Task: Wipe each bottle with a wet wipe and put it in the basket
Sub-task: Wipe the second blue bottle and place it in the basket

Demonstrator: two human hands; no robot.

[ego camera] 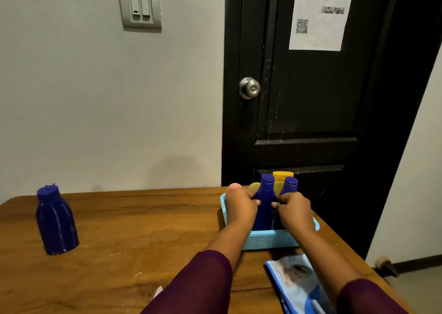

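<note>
Gripping the front blue bottle [265, 208] together, left hand [240, 207] and right hand [295, 209] should seat it upright in the one-o'clock basket [270, 241].

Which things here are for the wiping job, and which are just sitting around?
For the job: left hand and right hand gripping a tall dark blue plastic bottle in the light blue plastic basket; squat dark blue plastic bottle alone on the wooden table; blue wet-wipe packet.
Just there: grey wall switch; round metal doorknob; white paper sheet on black door.
</note>
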